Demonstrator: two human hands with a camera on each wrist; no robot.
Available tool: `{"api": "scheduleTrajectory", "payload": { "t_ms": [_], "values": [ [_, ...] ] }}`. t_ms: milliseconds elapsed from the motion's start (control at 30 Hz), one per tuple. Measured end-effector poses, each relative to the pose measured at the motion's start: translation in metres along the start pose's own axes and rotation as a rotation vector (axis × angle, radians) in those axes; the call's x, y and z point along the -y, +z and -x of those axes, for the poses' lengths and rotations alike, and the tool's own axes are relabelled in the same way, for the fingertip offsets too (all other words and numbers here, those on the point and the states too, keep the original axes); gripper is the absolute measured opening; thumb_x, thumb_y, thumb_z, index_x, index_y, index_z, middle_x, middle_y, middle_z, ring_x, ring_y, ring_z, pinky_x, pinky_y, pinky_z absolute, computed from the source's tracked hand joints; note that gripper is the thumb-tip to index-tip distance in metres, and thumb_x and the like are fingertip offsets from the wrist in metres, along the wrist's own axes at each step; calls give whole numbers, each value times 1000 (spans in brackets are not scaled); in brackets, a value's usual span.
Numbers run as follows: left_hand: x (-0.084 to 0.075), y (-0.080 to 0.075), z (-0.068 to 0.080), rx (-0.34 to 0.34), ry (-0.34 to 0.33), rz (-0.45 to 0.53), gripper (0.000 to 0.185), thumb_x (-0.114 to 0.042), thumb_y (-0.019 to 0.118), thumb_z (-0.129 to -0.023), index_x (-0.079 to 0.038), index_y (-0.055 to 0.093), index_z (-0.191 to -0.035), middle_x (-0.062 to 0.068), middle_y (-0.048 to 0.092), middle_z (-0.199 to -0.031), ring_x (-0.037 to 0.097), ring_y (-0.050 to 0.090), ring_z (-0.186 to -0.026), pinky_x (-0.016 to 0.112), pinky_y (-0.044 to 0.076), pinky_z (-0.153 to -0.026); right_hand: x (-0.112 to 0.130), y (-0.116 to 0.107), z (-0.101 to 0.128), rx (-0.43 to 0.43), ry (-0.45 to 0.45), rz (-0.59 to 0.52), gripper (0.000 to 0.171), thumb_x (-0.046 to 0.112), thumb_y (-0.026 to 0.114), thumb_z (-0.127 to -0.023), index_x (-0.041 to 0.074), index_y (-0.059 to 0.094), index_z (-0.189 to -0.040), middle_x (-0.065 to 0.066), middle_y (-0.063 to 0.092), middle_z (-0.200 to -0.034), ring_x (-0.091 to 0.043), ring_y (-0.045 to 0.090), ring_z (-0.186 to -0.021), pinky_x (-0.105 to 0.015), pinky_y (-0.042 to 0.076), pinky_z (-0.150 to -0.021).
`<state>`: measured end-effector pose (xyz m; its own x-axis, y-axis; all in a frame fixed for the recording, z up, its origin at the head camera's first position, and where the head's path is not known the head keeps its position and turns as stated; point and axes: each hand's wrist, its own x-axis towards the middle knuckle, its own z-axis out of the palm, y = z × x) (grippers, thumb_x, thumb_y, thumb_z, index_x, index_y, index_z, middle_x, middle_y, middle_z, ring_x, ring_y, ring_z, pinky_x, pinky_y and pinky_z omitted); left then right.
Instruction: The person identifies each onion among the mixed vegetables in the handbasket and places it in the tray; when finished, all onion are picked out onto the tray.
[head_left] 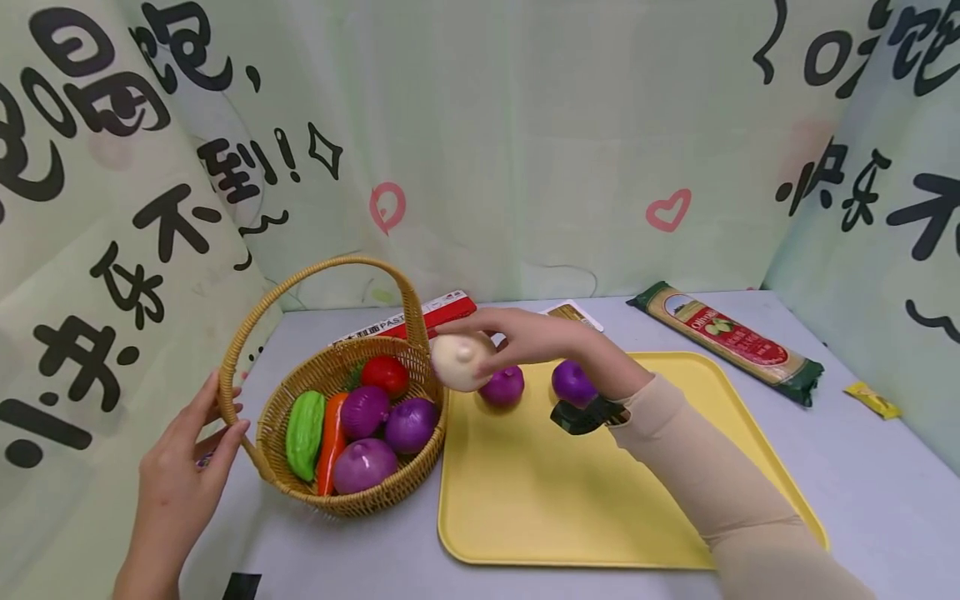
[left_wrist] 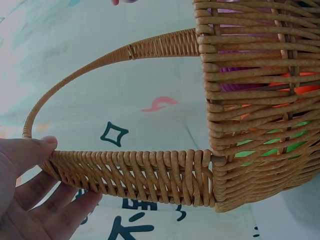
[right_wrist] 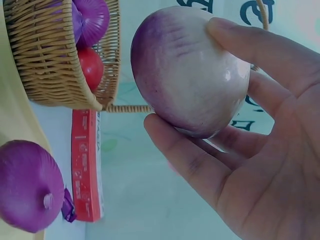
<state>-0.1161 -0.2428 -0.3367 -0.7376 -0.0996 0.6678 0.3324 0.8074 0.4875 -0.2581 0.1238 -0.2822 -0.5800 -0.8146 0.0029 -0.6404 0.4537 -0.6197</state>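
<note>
My left hand (head_left: 176, 475) holds the left side of the arched handle (head_left: 234, 367) of a wicker basket (head_left: 360, 502); in the left wrist view the thumb lies on one side and the fingers on the other. Inside the basket are a green ridged vegetable (head_left: 305, 435), a carrot (head_left: 332, 442), a tomato (head_left: 386, 375) and several purple vegetables, among them an onion (head_left: 365, 412). By the basket's right rim, my right hand (head_left: 536, 335) grips a white and purple turnip (right_wrist: 187, 75) between thumb and fingers, raised above the table.
A yellow tray (head_left: 570, 508) lies right of the basket, with two purple onions (head_left: 502, 387) near its back edge. Behind are a red pasta box (head_left: 446, 310) and a flat card pack (head_left: 573, 312). At the right lie a long noodle bag (head_left: 723, 337) and a small yellow packet (head_left: 872, 401).
</note>
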Motion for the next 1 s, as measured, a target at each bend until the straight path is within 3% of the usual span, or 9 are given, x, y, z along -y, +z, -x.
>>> {"api": "scheduleTrajectory", "payload": {
  "t_ms": [667, 1000],
  "values": [
    [1, 0, -1, -9, 26, 31, 84, 13, 70, -74, -22, 40, -144, 23, 63, -110, -29, 37, -100, -10, 33, -74, -12, -11, 35, -33, 74, -76, 60, 26, 69, -86, 32, 43, -141, 10, 47, -140, -13, 47, -119, -34, 47, -94],
    [0, -1, -1, -17, 46, 47, 83, 15, 70, -73, -19, 41, -143, 24, 63, -112, -29, 38, -101, -10, 34, -74, -14, -23, 57, -82, 145, -103, 62, 29, 71, -84, 32, 44, -140, 7, 47, -139, -20, 51, -106, -35, 47, -88]
  ]
}}
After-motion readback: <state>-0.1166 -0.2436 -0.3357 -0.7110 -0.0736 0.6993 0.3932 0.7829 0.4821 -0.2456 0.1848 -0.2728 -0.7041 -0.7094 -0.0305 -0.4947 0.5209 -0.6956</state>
